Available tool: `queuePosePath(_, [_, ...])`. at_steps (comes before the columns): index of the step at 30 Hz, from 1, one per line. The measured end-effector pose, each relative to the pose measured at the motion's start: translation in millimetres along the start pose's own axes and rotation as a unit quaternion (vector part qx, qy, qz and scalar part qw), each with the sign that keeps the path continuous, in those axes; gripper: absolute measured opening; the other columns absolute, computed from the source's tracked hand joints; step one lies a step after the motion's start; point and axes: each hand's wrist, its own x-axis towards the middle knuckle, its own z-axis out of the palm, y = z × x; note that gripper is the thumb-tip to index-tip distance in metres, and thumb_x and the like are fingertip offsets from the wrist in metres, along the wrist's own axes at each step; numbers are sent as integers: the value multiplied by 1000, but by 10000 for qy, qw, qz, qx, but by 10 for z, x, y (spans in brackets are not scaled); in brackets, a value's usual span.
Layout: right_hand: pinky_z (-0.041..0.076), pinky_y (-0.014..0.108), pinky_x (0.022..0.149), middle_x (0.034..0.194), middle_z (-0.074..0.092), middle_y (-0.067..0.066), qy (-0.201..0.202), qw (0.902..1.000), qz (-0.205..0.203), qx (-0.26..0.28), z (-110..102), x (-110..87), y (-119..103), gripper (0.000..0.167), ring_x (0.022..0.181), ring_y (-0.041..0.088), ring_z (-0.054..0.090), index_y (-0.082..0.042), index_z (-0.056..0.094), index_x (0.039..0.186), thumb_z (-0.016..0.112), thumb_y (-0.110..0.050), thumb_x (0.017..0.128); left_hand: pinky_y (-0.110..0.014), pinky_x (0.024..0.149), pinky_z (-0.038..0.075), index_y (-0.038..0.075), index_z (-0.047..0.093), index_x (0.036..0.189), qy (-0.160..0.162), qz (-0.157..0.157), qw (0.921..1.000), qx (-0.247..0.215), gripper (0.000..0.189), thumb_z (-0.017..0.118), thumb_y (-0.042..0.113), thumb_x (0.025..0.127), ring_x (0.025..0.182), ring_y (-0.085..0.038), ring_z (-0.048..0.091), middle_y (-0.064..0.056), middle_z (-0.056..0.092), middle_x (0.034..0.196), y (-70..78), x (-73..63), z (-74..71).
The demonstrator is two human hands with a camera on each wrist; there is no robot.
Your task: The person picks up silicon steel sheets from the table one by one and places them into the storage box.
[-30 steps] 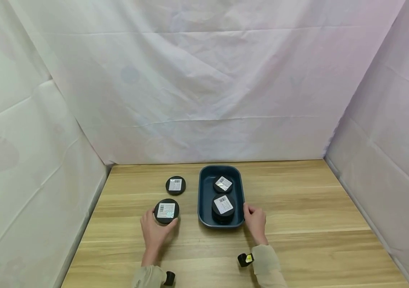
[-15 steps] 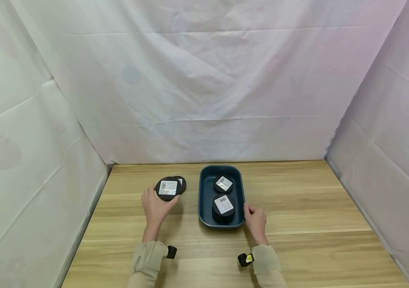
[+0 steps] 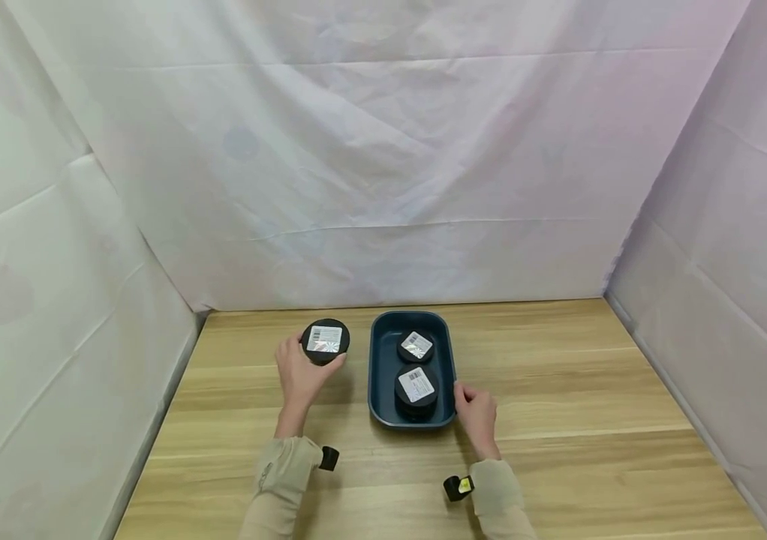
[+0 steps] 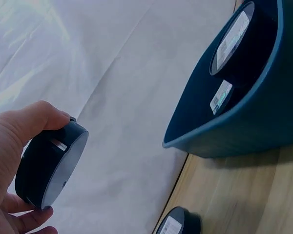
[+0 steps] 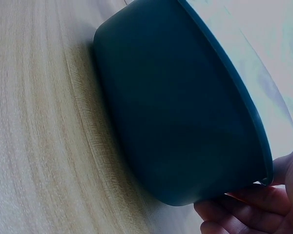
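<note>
My left hand [image 3: 299, 375] grips a flat, round black container [image 3: 326, 340] by its sides, thumb on one side and fingers on the other. A white barcode label covers part of its top; a pale underside shows in the left wrist view. Lower down on the table stands another round black container [image 4: 180, 222], hidden behind the held one in the head view. My right hand [image 3: 476, 412] pinches the right rim of a dark blue rectangular bin [image 3: 383, 409], thumb over the edge and fingers against the outer wall.
Inside the bin, a labelled round black container [image 3: 416, 346] lies towards the back, and a taller black stack [image 3: 416, 386] stands in front of it. A white cloth backdrop [image 3: 383, 187] rises behind the wooden table [image 3: 559, 375].
My left hand has lifted the round container and carried it away from me and slightly right, over the other one on the table. My right hand stays at the bin's rim.
</note>
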Motion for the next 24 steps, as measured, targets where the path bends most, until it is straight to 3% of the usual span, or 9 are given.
queuePosePath(4, [29,24,45,45,38,-8,4,10000,4,18,-16,-8,-8,41,48,11,38,0,63,55,59,-19,91,-48,85,36,-6,53,113,-51,112,9998,-184,75,87,29,55,103,-38,40,-22,50,106,70,32,125])
queuePosePath(10, [26,24,45,44,33,-8,62,10000,17,44,16,-5,-33,48,46,12,35,-11,44,46,60,-18,90,-48,85,36,-5,52,116,-116,322,9993,-171,78,86,30,55,102,-36,42,-21,52,106,206,79,300])
queuePosePath(15, [25,23,44,43,31,-10,154,9998,-81,136,66,-10,-52,49,45,11,33,-13,41,45,61,-16,89,-49,81,37,-5,54,115,-246,458,9986,-109,76,86,32,56,99,-37,43,-21,53,104,323,120,433])
queuePosePath(24, [24,22,43,42,30,-12,207,9994,-205,174,126,-39,-98,48,43,8,31,-12,44,43,62,-14,88,-48,86,39,-1,53,119,-733,359,9966,56,76,85,35,60,104,-35,44,-19,51,110,493,149,668])
